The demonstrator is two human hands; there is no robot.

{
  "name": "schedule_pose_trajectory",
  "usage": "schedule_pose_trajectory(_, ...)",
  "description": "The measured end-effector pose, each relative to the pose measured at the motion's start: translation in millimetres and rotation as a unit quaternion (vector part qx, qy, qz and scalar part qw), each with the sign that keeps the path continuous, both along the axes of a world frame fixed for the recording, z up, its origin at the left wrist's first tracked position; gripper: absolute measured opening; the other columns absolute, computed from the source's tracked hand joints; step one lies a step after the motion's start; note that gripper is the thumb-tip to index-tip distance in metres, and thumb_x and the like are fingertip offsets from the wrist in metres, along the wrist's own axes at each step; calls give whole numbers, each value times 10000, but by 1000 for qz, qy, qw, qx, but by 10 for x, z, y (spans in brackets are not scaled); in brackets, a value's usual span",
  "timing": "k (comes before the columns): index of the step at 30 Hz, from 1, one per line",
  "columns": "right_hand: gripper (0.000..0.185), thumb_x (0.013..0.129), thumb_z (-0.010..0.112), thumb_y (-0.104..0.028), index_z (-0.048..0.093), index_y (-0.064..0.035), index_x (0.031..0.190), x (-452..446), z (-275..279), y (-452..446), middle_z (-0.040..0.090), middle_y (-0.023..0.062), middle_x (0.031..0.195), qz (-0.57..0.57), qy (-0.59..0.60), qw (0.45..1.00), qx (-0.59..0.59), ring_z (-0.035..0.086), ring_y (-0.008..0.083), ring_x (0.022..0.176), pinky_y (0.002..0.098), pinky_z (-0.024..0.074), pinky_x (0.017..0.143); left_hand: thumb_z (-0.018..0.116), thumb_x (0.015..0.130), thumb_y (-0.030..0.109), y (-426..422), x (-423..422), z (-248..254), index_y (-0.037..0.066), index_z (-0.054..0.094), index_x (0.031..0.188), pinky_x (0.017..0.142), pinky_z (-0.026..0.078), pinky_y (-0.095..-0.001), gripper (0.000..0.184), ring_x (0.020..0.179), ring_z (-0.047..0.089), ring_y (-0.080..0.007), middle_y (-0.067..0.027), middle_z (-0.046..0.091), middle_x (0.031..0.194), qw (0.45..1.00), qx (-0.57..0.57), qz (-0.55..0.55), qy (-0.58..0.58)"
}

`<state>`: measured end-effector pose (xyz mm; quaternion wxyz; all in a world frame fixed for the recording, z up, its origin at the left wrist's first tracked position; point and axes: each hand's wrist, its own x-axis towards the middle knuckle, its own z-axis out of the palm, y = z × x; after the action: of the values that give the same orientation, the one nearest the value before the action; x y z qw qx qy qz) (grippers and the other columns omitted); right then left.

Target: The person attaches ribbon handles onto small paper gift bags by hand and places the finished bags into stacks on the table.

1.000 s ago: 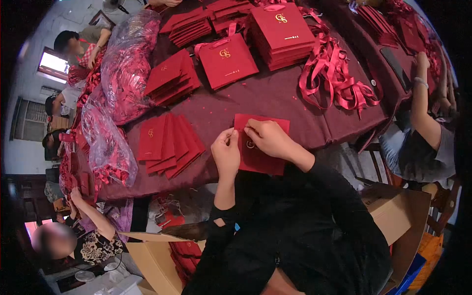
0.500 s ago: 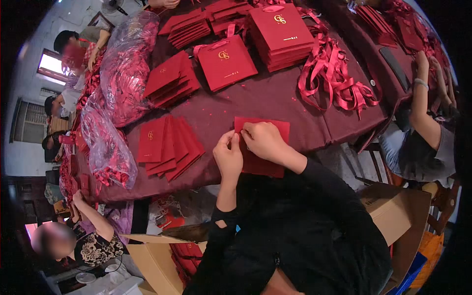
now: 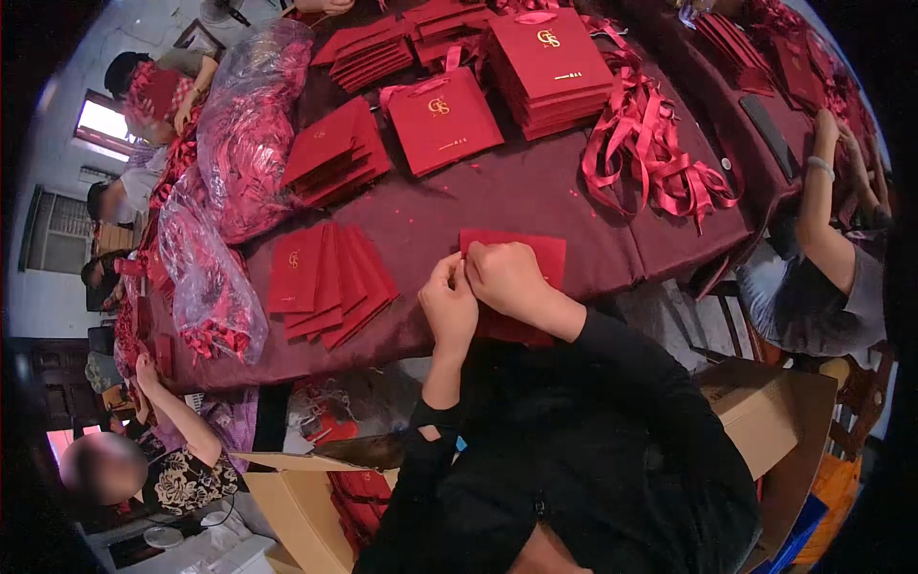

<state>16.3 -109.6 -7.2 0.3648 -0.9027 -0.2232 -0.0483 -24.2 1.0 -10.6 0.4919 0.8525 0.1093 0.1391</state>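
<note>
A flat red paper bag (image 3: pixel 547 251) lies at the table's near edge, its middle covered by my right hand (image 3: pixel 516 285). That hand is closed, with its fingers curled in at the bag's upper left edge. My left hand (image 3: pixel 449 304) is just left of the bag, thumb and forefinger pinched together and meeting the right fingertips. Whatever sits between the fingers is hidden. To the left, a fanned stack of red bags (image 3: pixel 330 285) with gold lettering rests on the dark red tablecloth (image 3: pixel 421 220).
Further back stand a tall stack of red bags (image 3: pixel 555 57), another bag (image 3: pixel 445 122) with a ribbon handle, and loose red ribbons (image 3: pixel 660 163). A clear plastic sack (image 3: pixel 244 143) of red ribbon lies left. Cardboard boxes (image 3: pixel 296 517) flank my lap. Other people work around the tables.
My right hand has turned slightly, its fingers curling in more and hiding more of the bag's edge. The left hand stays pinched in nearly the same place.
</note>
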Motion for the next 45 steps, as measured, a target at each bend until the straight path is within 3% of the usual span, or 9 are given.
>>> schedule_pose_trajectory(4, 162, 836, 583, -182, 547, -39, 767, 31, -36, -152, 593, 173, 638, 30, -4, 999, 17, 610, 377, 624, 478, 470, 539, 551, 953, 106, 78, 17, -31, -63, 637, 1087, 787, 489, -270, 232, 860, 633, -143, -89, 689, 949, 999, -15, -28, 14)
schedule_pose_trajectory(6, 128, 859, 566, -172, 544, -53, 816, 53, 8, -246, 615, 150, 697, 56, -20, 998, 13, 622, 359, 676, 466, 473, 554, 546, 953, 101, 262, 66, -128, -59, 609, 1157, 794, 485, -248, 267, 873, 630, -125, -64, 682, 999, 954, -269, -107, 76)
schedule_pose_trajectory(8, 112, 882, 548, -175, 551, -66, 855, 57, 94, -300, 633, 137, 740, 71, -23, 997, 3, 629, 349, 720, 451, 479, 579, 540, 952, 85, 383, 123, -8, -30, 598, 1189, 758, 484, -236, 270, 852, 621, -102, -34, 671, 1012, 938, -289, -163, 102)
schedule_pose_trajectory(13, 136, 897, 542, -198, 579, -69, 920, 119, 71, -366, 648, 152, 772, 100, 3, 995, -14, 633, 354, 741, 459, 481, 606, 584, 837, 7, 347, 234, 283, -25, 641, 1026, 712, 477, -309, 201, 734, 611, -227, -112, 624, 808, 970, 93, -223, 28)
schedule_pose_trajectory(16, 183, 896, 568, -242, 590, -60, 911, 175, 89, -400, 640, 162, 758, 114, 28, 993, -31, 630, 363, 738, 466, 474, 613, 597, 787, 2, 400, 300, 169, -27, 631, 941, 727, 479, -368, 160, 793, 596, -339, -168, 588, 824, 959, 95, -263, -54)
schedule_pose_trajectory(26, 283, 880, 628, -306, 624, -31, 816, 340, 71, -512, 621, 175, 733, 195, 97, 975, 41, 612, 373, 700, 420, 458, 600, 594, 807, -9, 481, 419, 201, -32, 613, 916, 742, 486, -388, 113, 821, 607, -371, -183, 608, 886, 947, 161, -264, -86)
schedule_pose_trajectory(35, 331, 894, 616, -331, 614, -22, 776, 326, 17, -486, 587, 207, 714, 178, 100, 978, 28, 597, 374, 680, 438, 428, 580, 588, 854, -24, 797, 634, 213, -28, 596, 890, 438, 467, -281, 37, 505, 588, -138, -95, 561, 773, 989, -29, -141, 38)
schedule_pose_trajectory(40, 364, 881, 614, -364, 619, -17, 772, 303, 65, -488, 608, 208, 734, 177, 118, 976, 38, 604, 400, 715, 477, 450, 624, 610, 855, 67, 838, 762, 261, -12, 594, 856, 621, 480, -422, 80, 716, 613, -331, -150, 590, 838, 951, 272, -106, -99)
schedule_pose_trajectory(45, 347, 867, 632, -348, 624, -16, 767, 294, -43, -464, 613, 205, 723, 177, 72, 980, 56, 607, 394, 703, 477, 454, 615, 610, 848, 90, 810, 789, 227, 3, 600, 843, 698, 460, -469, 88, 813, 590, -383, -160, 591, 864, 958, 278, -40, -58)
